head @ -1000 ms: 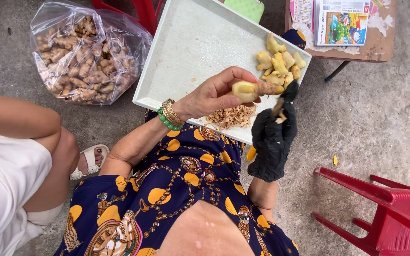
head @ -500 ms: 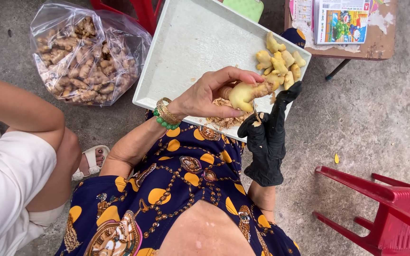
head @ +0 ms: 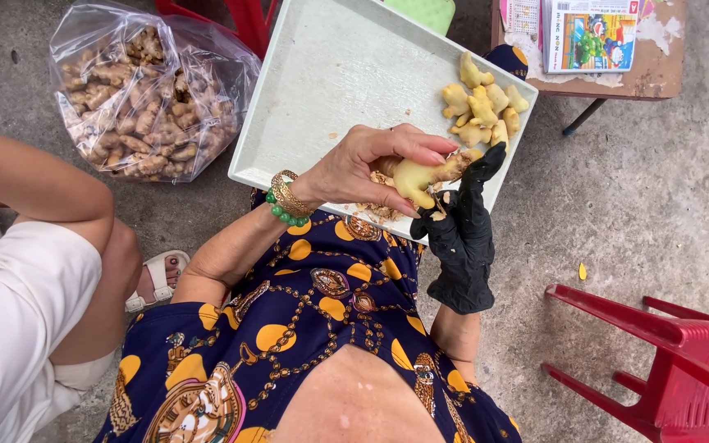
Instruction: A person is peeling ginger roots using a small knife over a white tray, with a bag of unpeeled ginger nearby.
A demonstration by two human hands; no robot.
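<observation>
My left hand (head: 363, 168), bare and wearing gold and green bracelets, grips a half-peeled yellow ginger piece (head: 416, 176) over the near edge of a white rectangular tray (head: 313, 107) on my lap. My right hand (head: 461, 238), in a black glove, is curled just below the ginger with its thumb pressed against the root's right end. It seems to hold a small blade, which is mostly hidden. A pile of peeled ginger (head: 482, 102) lies at the tray's right corner. Brown peelings (head: 375, 209) lie at the near rim under my left hand.
A clear plastic bag of unpeeled ginger (head: 145, 98) sits on the concrete floor to the left. Another person's arm and bent leg (head: 51, 246) are at the far left. A red plastic chair (head: 666, 353) stands at lower right, a small table with a booklet (head: 592, 41) at upper right.
My left hand has turned the ginger piece and lowered it slightly toward the tray's near edge. The gloved right hand rose, and its thumb now rests on the ginger's end.
</observation>
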